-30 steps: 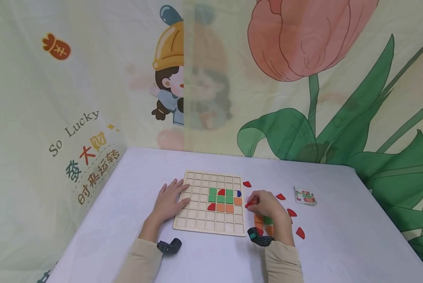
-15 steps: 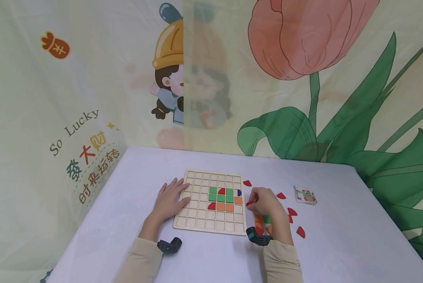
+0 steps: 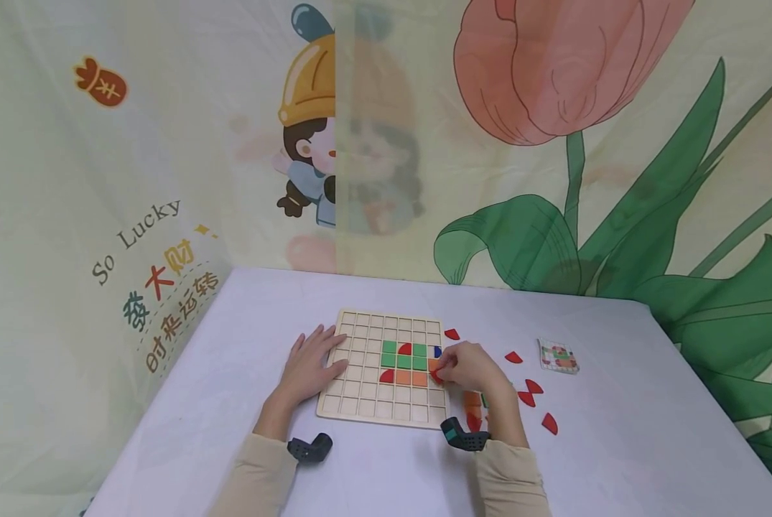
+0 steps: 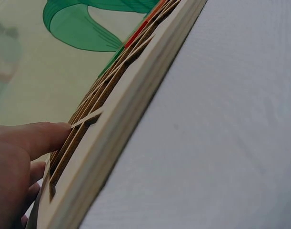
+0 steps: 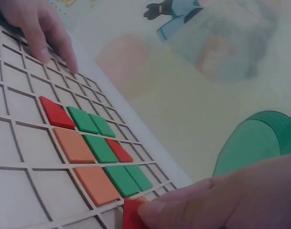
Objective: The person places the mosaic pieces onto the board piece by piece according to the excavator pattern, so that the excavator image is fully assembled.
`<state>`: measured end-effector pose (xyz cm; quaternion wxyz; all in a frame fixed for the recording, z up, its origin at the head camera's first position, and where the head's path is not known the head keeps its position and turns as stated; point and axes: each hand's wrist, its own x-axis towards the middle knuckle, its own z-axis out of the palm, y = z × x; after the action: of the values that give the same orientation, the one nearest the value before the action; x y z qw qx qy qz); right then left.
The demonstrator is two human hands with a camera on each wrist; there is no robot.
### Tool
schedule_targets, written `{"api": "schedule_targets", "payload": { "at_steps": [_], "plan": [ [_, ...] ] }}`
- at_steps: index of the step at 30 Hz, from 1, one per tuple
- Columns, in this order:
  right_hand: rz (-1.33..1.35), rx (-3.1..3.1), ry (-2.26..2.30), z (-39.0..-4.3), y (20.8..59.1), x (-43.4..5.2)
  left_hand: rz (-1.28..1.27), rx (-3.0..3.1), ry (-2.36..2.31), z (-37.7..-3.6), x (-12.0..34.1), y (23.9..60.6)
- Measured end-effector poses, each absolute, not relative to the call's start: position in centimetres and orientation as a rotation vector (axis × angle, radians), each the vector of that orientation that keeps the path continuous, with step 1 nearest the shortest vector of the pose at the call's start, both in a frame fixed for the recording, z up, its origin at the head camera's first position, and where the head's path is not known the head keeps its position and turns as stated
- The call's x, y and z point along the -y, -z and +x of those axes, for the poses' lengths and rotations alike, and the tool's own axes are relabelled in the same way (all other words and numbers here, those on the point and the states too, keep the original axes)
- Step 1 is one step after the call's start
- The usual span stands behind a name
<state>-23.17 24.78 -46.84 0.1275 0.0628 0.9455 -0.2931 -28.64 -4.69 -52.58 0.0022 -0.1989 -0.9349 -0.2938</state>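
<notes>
Left hand (image 3: 309,365): rests relaxed on left side of board (image 3: 366,409) | Right hand (image 3: 472,368): pinches red piece (image 5: 132,214) at right side

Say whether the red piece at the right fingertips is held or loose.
Held: the right hand pinches the red piece over the board; whether it touches the surface, I cannot tell.

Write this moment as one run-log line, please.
left hand: rests on grid board; right hand: pinches red piece at board's right side; loose red pieces: on table
</notes>
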Motion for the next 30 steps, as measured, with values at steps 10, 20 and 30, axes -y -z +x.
{"api": "schedule_targets", "payload": {
  "at_steps": [10, 20, 30],
  "plan": [
    [0.300, -2.777, 0.685, -23.2, 46.6, -23.9, -0.619, 2.945, 0.914, -28.7, 4.6, 52.5],
    [0.260, -2.848, 0.570, -22.7, 45.7, -22.8, -0.613, 2.953, 0.913, -28.8, 4.6, 52.4],
    [0.251, -2.833, 0.522, -22.7, 45.9, -22.6, -0.608, 2.959, 0.908, -28.8, 4.6, 52.7]
  ]
}}
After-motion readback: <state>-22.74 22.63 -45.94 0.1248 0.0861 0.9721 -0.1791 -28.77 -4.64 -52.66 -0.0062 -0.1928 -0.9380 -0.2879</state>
